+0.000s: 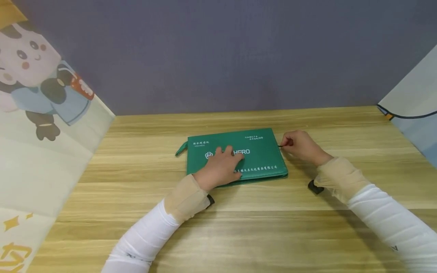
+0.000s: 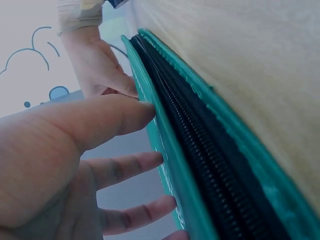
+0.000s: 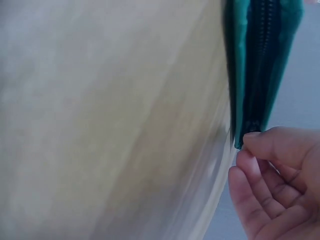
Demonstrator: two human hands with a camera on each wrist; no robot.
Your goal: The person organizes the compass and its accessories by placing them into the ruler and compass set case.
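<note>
A green zip case [image 1: 263, 153] with white lettering lies flat on the wooden table. My left hand [image 1: 218, 168] rests on its cover with fingers spread, covering part of the printed logo. In the left wrist view, black zipper teeth [image 2: 186, 122] run along the case's side, between its green covers. Beyond the right edge, my right hand [image 1: 302, 147] pinches a small dark zipper pull [image 1: 281, 146] between thumb and fingers. The right wrist view has the right thumb [image 3: 280, 145] at the end of the case, hiding most of the pull. A green tab [image 1: 182, 148] sticks out on the left.
Wooden tabletop [image 1: 256, 235] surrounds the case. A dark grey panel [image 1: 239, 57] stands behind, with a cartoon-printed wall [image 1: 30, 159] at the left. A black cord [image 1: 409, 116] hangs at the right.
</note>
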